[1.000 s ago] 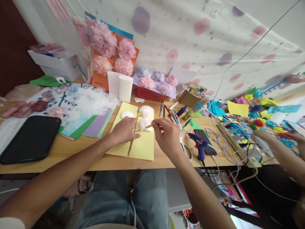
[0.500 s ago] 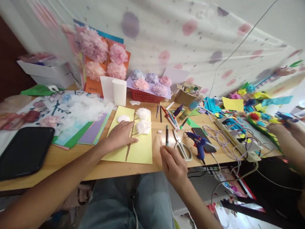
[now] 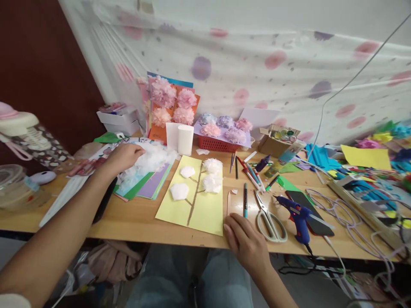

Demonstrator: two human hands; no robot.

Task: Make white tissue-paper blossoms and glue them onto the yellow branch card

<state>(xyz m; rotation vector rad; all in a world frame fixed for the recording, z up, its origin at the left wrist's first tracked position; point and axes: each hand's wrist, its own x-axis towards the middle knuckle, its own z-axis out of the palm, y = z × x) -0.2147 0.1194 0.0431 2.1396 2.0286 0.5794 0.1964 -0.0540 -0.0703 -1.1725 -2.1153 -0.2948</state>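
A yellow paper sheet (image 3: 171, 209) lies in front of me with a brown branch drawn on it. On its right half sit two fluffy white tissue blossoms (image 3: 212, 183); at left are two flat white pieces (image 3: 179, 191). My left hand (image 3: 123, 157) is over a heap of white fluffy tissue (image 3: 150, 157), its fingers curled together and their tips hard to see. My right hand (image 3: 245, 239) rests on the table by the sheet's lower right edge, fingers bent and closed. A thin pale strip (image 3: 229, 203) shows just beyond its fingertips; whether they grip it is unclear.
To the right lie a teal marker (image 3: 245, 201), scissors (image 3: 269, 222), a blue glue gun (image 3: 297, 216), a phone (image 3: 310, 214) and tangled cords (image 3: 340, 209). Behind are a white roll (image 3: 185, 140) and a red basket (image 3: 218, 144). A bottle (image 3: 28, 128) stands at left.
My left hand has left the yellow sheet and moved left to the tissue heap, uncovering the lower flat white piece. My right hand has settled against the sheet's edge. The view has turned left.
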